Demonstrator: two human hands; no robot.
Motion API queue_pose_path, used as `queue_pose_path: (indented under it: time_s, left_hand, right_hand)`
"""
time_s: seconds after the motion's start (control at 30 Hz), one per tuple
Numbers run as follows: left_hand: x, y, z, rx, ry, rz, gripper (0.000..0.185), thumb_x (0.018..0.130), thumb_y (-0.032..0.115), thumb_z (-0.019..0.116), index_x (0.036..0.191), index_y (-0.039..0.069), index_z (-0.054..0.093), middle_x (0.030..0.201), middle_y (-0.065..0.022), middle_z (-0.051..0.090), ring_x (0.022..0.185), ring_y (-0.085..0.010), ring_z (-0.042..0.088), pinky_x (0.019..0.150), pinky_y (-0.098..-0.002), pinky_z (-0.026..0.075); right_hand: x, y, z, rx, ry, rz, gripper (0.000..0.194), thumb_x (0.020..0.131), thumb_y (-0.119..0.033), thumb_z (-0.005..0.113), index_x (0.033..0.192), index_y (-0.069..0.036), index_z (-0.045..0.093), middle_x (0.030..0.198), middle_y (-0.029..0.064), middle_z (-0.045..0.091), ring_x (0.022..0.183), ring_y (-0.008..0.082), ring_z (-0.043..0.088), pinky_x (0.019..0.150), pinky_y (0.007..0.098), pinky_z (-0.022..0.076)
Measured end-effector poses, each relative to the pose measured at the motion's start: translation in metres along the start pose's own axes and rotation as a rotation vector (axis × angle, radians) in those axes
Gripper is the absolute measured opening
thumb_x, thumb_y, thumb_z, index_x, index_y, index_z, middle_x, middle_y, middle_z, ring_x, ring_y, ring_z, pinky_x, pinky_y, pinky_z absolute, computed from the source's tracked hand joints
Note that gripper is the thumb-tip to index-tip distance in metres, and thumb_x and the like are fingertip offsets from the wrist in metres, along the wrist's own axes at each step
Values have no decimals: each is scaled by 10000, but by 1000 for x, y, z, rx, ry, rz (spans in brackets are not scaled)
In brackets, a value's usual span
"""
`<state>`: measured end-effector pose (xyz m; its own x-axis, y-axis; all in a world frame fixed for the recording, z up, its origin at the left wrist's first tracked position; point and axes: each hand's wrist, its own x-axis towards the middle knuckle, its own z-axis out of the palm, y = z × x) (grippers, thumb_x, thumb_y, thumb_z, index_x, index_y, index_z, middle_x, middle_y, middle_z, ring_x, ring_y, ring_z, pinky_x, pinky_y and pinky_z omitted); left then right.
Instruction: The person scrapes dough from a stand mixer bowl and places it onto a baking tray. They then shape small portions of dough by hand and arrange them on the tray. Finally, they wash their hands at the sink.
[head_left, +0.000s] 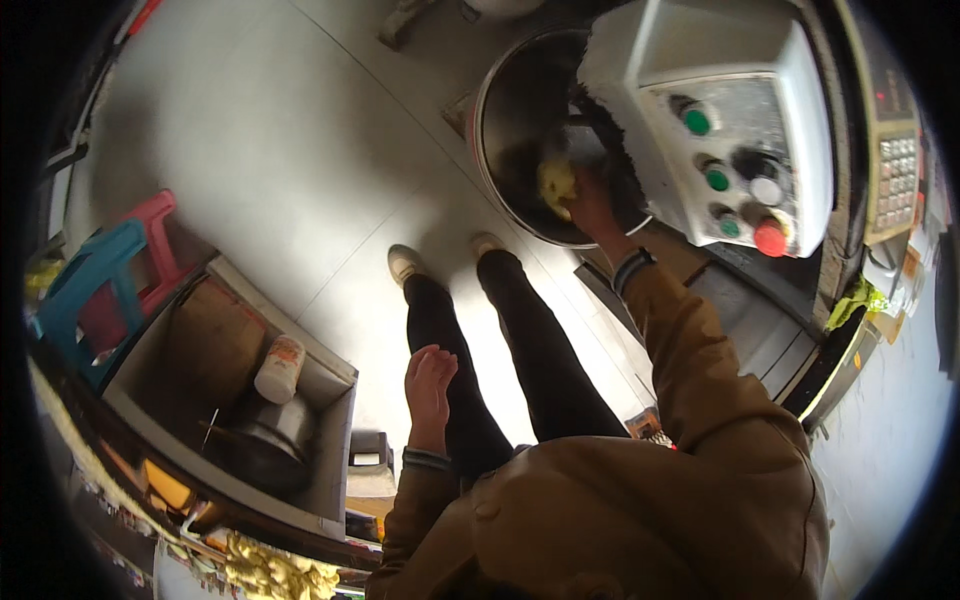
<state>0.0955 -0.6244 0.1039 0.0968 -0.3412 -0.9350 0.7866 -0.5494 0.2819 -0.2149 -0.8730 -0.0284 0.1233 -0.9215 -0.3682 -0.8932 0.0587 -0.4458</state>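
My right hand (592, 204) reaches down into a large round metal bowl (486, 161) under a white machine head. It grips a soft yellow wad (556, 182); whether this is a sponge, a cloth or dough, I cannot tell. The inside of the bowl is dark, and the machine head hides its right part. In front of my body, above my legs, my left hand (430, 379) hangs with nothing in it, its fingers loosely bent. On the machine's dusty panel (675, 150) are green buttons (718, 180), a white one (766, 190) and a red knob (770, 238).
To the left stands an open box-like cabinet (341, 427) with a white container (281, 369) and a metal pot (274, 442) inside. Blue (97, 285) and pink (159, 247) plastic stools are beyond it. A keypad device (894, 180) is at the far right. Pale tiles (247, 150) cover the floor.
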Motion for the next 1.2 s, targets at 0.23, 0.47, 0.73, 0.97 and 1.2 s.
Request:
queue_pose_path:
  time_s: [0.23, 0.47, 0.73, 0.97, 1.2]
  left_hand:
    - [-147, 9, -14, 28, 126, 170, 235, 941, 180, 463, 1079, 0, 523, 918, -94, 592, 875, -212, 613, 816, -337, 522]
    - [-237, -15, -26, -188, 99, 308, 263, 949, 196, 480, 1127, 7, 519, 940, -103, 607, 890, -230, 621, 811, -348, 522]
    - [-246, 23, -48, -277, 80, 428, 478, 944, 376, 480, 1295, 59, 415, 1265, -148, 465, 1143, -300, 504, 937, -457, 452]
    - [-193, 76, 7, -91, -428, 320, 685, 955, 559, 289, 1393, 34, 328, 1351, -199, 448, 1260, -310, 429, 1046, -437, 364]
    - [-142, 48, 125, 400, -154, 314, 503, 1002, 420, 328, 1230, 5, 496, 1152, -110, 568, 1070, -215, 545, 943, -328, 426]
  right_hand:
    - [-97, -133, -118, 233, 67, -128, 515, 695, 18, 669, 1186, -3, 515, 1224, 219, 467, 1128, 395, 472, 958, 416, 411]
    - [-159, -237, -181, 225, -199, -346, 563, 659, 11, 716, 1188, -13, 526, 1174, 191, 490, 1126, 371, 484, 961, 397, 413]
    - [-192, -327, -158, 337, -493, -529, 543, 663, -93, 740, 1167, -11, 555, 1139, 148, 516, 1052, 319, 537, 910, 354, 449]
    - [-233, -314, -136, 765, -1173, -317, 801, 688, -111, 764, 1358, -6, 338, 1219, 122, 492, 1134, 226, 505, 954, 329, 424]
    - [-230, -246, -132, 1450, -578, 127, 532, 807, -196, 725, 1234, -24, 460, 1088, 50, 582, 999, 134, 565, 872, 290, 476]
